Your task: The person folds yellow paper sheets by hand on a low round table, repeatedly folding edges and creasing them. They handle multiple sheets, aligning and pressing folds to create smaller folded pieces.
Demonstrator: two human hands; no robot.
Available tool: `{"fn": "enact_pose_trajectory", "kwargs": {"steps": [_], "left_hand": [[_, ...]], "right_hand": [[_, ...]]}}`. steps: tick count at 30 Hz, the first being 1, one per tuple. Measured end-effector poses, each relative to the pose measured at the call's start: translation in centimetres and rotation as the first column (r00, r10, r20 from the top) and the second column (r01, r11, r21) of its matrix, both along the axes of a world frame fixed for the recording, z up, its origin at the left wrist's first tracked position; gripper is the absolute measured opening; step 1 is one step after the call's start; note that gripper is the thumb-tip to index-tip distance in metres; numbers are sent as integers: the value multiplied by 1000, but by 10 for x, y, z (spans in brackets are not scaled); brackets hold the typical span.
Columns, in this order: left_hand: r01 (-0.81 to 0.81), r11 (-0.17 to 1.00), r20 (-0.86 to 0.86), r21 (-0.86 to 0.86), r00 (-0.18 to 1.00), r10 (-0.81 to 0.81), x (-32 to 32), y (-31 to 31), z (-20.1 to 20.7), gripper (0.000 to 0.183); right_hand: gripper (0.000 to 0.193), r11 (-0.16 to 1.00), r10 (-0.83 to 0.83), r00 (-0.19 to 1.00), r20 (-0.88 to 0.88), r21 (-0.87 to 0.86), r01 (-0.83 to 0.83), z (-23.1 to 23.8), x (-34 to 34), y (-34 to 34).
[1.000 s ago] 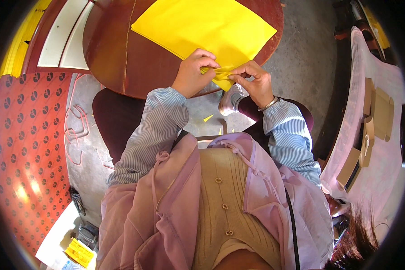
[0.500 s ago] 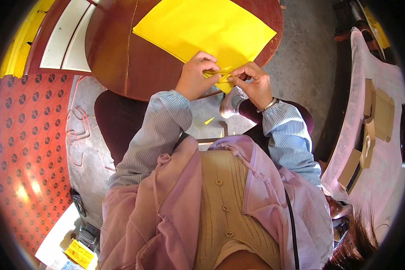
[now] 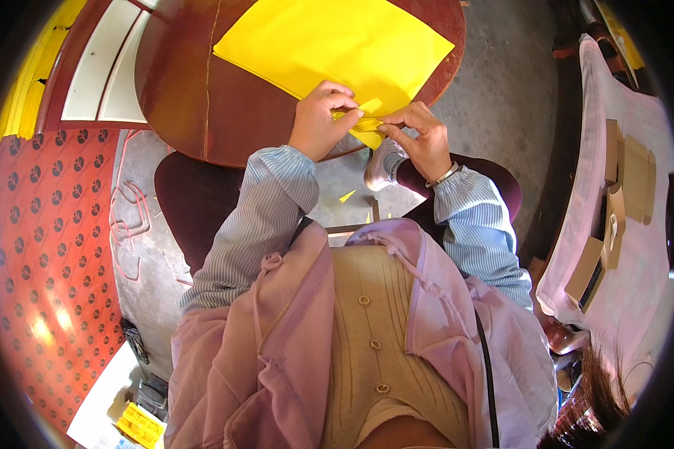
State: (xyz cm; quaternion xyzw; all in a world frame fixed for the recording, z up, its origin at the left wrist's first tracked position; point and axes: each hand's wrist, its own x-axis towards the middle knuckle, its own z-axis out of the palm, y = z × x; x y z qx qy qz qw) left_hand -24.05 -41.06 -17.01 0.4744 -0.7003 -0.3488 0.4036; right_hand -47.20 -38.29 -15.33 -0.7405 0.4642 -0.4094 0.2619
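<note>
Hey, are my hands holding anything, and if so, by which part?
Yes: your left hand and right hand grip the yellow sheet at its near corner, pinching the folds there between thumb and fingers.

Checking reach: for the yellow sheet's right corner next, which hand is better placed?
Right, probably: the right hand is nearer that corner of the yellow sheet; the left hand sits farther left. Both are at its near corner.
</note>
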Motion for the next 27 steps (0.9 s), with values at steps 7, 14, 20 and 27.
{"fn": "enact_pose_trajectory", "kwargs": {"steps": [7, 14, 20, 27], "left_hand": [[113, 993, -15, -43, 993, -114, 11, -4, -2, 17], [122, 992, 1, -36, 993, -122, 9, -3, -3, 18], [7, 1000, -33, -11, 999, -8, -1, 1, -2, 17], [-10, 999, -38, 30, 999, 12, -2, 1, 3, 15]], "right_hand": [[17, 993, -24, 999, 36, 117, 20, 0, 1, 0], [17, 990, -59, 996, 62, 129, 51, 0, 3, -1], [20, 987, -91, 993, 74, 142, 80, -1, 5, 2], [21, 997, -81, 997, -12, 15, 81, -2, 2, 6]]}}
